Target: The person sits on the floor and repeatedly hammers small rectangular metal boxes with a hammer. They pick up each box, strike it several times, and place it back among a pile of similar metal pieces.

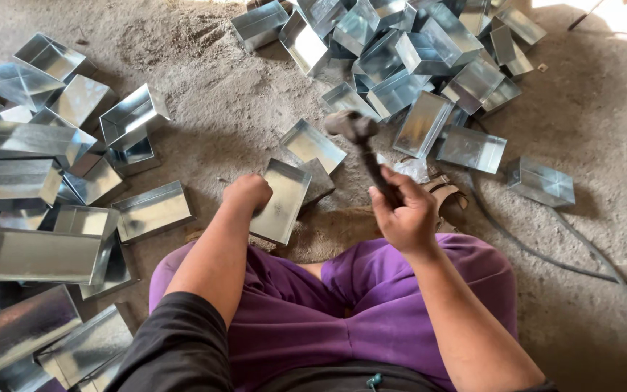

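Note:
I sit on the ground with purple trousers, looking down at my hands. My left hand [247, 193] grips the near left edge of a shiny rectangular sheet-metal tray [281, 200], which lies tilted in front of my knees. My right hand [403, 214] is closed around the dark handle of a hammer [363, 145]. The hammer's head is raised and blurred, above and to the right of the tray. A second tray [312, 144] lies just beyond the held one.
Heaps of similar metal trays lie at the left [38, 181] and at the top [415, 51] on the dusty ground. A single tray [541, 181] sits to the right. A dark cable [546, 254] runs across the ground on the right.

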